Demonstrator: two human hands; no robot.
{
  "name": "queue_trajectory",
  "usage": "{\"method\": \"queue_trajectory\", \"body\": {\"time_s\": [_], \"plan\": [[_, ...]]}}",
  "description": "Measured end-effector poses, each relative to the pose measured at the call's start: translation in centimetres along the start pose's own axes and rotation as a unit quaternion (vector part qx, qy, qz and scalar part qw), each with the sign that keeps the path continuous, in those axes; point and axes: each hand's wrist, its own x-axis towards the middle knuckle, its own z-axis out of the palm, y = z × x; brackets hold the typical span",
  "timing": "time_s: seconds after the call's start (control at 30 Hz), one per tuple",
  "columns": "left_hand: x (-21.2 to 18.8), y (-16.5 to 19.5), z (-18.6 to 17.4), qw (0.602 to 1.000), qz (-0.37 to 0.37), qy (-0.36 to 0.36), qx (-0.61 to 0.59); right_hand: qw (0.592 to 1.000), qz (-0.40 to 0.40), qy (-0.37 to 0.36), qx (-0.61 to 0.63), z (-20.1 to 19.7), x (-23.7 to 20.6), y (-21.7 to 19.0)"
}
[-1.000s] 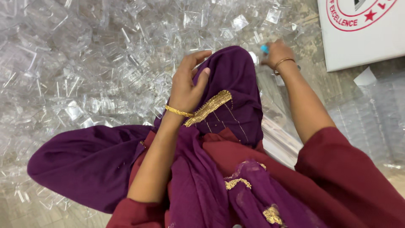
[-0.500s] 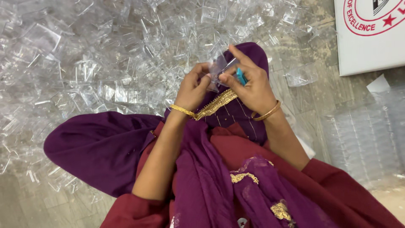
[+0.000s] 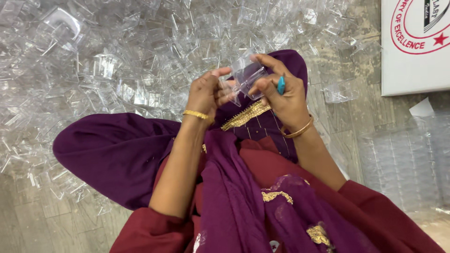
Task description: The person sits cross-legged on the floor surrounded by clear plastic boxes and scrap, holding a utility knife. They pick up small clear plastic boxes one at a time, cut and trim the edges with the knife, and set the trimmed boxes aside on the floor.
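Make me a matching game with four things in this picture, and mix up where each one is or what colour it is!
Things:
1. clear plastic box
2. blue tool
3. white carton
4. purple cloth

Places, colours or states:
A. tucked in the right hand
B. draped over the lap, with gold trim
C. held between both hands, the left hand on one side
D. lying at the top right corner, with a red round mark

Pairs: 1-C, 2-A, 3-D, 4-B
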Motion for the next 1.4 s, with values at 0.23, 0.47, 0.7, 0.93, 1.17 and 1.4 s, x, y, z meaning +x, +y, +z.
{"method": "queue_trajectory", "body": {"time_s": [0.23,0.47,0.7,0.93,1.17,1.4], "plan": [[-4.6,2.0,0.8,0.933,0.225,-0.029,0.279,0.995,0.019,0.071,-0.069,3.7,0.8,0.6],[-7.0,4.2,0.6,0.885,0.28,0.051,0.368,0.979,0.097,0.002,-0.179,4.5,2.1,-1.1],[-7.4,5.0,-0.5,0.853,0.29,0.117,0.418,0.974,0.131,-0.038,-0.179,7.3,3.1,-2.1],[-7.6,6.3,-2.9,0.831,0.302,0.176,0.432,0.94,0.0,-0.057,-0.335,9.9,3.8,-3.6],[-9.1,7.4,-5.0,0.881,0.214,0.187,0.378,0.912,-0.023,-0.063,-0.405,12.8,4.4,-4.7],[-9.6,7.4,-6.9,0.844,0.31,0.264,0.349,0.905,-0.077,-0.094,-0.408,15.5,4.0,-4.7]]}}
